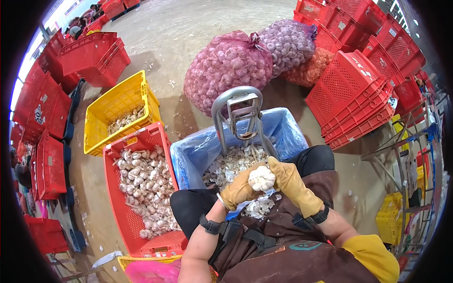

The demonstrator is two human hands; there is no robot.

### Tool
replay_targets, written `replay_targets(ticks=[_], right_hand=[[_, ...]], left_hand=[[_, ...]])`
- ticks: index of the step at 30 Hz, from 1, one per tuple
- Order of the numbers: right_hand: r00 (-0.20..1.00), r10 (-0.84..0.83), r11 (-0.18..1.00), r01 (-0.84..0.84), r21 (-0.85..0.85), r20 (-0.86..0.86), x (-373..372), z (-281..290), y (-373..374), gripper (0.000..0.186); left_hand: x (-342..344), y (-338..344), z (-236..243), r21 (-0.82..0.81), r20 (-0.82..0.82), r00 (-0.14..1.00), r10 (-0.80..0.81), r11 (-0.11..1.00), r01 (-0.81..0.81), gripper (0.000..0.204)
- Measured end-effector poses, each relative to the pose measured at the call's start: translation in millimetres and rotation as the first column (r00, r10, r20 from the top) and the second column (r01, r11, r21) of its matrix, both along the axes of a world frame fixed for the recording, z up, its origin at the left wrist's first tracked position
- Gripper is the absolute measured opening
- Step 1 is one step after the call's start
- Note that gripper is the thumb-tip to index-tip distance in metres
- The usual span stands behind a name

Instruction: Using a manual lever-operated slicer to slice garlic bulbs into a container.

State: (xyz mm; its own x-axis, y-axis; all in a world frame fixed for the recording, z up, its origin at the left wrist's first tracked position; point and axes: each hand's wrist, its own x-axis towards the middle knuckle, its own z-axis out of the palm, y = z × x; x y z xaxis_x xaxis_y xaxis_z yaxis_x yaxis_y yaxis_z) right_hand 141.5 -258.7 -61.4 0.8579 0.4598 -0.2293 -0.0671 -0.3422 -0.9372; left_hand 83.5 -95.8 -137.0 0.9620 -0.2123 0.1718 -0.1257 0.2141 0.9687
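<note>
While poised just lower right of frame centre, grasping a garlic bulb [262,179] between left fingers [241,182] and right fingers [281,174]!

There are three mesh sacks [229,68], one blue-lined bin [288,129] and one held garlic bulb [261,178].

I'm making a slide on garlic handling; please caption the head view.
Gloved left hand and right hand hold a garlic bulb beside a blue-lined bin and red crate.
</note>
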Motion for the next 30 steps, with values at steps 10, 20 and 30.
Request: replay_targets(ticks=[10, 20, 30], right_hand=[[0.585, 0.397, 0.890, -0.433, -0.141, 0.708, 11, 23, 3, 0.056], [0.940, 0.069, 0.916, 0.073, 0.394, -0.335, 31, -12, -27, 0.070], [0.980, 0.080, 0.989, -0.055, -0.136, 0.183, 4, -33, 0, 0.032]], left_hand=[[-5, -6, 9, -0.201, -0.364, 0.860, -0.358, 0.932, 0.303, 0.029], [-3, 16, 60, 0.358, -0.482, 0.872, -0.092, 0.887, 0.291, 0.062], [-4, 0, 38, -0.042, -0.117, 0.991, 0.056, 0.997, -0.062, 0.051]])
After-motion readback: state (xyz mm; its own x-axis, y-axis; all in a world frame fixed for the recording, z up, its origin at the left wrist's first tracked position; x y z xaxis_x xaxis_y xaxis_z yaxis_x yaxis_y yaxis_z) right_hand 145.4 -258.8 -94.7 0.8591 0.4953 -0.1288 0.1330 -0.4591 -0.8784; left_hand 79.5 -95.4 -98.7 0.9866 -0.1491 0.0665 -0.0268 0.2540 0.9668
